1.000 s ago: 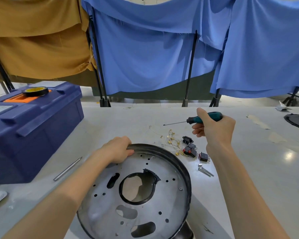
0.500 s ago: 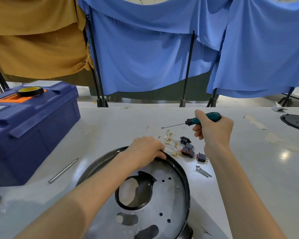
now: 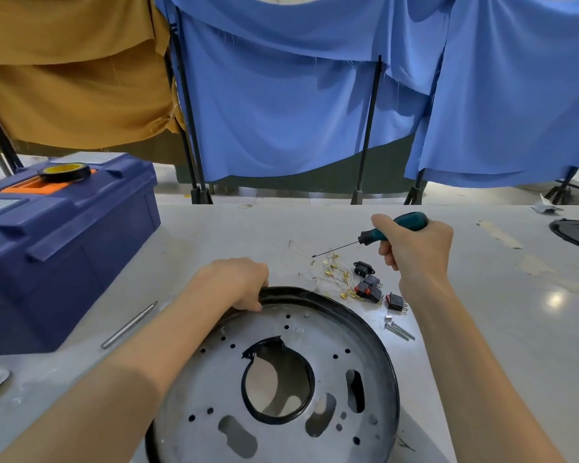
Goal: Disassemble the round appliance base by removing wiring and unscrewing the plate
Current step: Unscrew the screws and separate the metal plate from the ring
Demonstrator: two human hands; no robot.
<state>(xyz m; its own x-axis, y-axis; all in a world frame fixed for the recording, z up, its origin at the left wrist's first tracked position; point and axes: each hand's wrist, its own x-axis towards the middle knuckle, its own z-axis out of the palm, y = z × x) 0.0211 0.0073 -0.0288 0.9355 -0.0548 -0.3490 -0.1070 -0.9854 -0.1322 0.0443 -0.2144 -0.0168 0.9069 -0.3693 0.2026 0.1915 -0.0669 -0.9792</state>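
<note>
Bare left grip [image 3: 238, 282] and right grip [image 3: 415, 252] (forearms [image 3: 465, 345] equally bare).

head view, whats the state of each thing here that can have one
base: on the table, wiring out
wires: loose on the table beside the base
switches: detached, on the table
bolts: out, lying loose
screwdriver: held in the air, tip on no screw
left hand: grips the base's far rim
right hand: grips the screwdriver handle
toolbox: lid shut
tape roll: resting on the toolbox lid
</note>
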